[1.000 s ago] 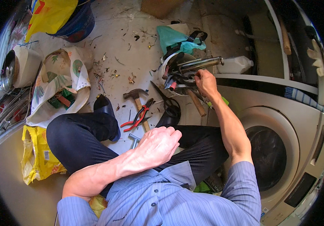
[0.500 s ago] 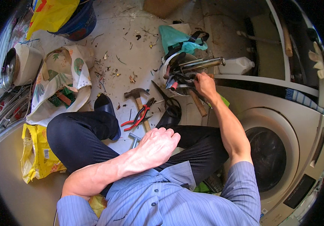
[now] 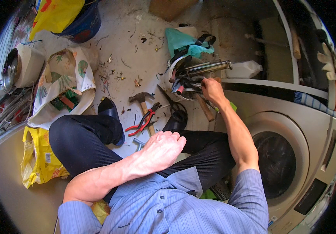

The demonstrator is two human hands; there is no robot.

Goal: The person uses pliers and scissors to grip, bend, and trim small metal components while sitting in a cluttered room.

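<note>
My right hand (image 3: 213, 90) is at the rim of a white bucket (image 3: 172, 70) packed with tools, its fingers closed at a dark tool handle; what they grip is partly hidden. A wooden handle (image 3: 204, 108) sticks out of the bucket below that hand, and shiny metal bars (image 3: 209, 68) lean out above it. My left hand (image 3: 164, 148) is a fist over my lap, knuckles up, and whatever is inside does not show. Just beyond it lie a claw hammer (image 3: 142, 102), red-handled pliers (image 3: 142, 121), black-handled scissors (image 3: 179, 113) and a bluish metal piece (image 3: 138, 142).
On the right stands a washing machine (image 3: 250, 105), with a white jug (image 3: 246, 69) beyond it. A patterned cloth bag (image 3: 83, 64), a yellow bag (image 3: 41, 156) and a dark blue bucket (image 3: 86, 29) are on the left. Small debris (image 3: 137, 82) litters the floor; a teal bag (image 3: 179, 39) lies behind the tool bucket.
Almost nothing differs. The view has shifted slightly; my right hand stays at the tool bucket and my left fist stays over my lap.
</note>
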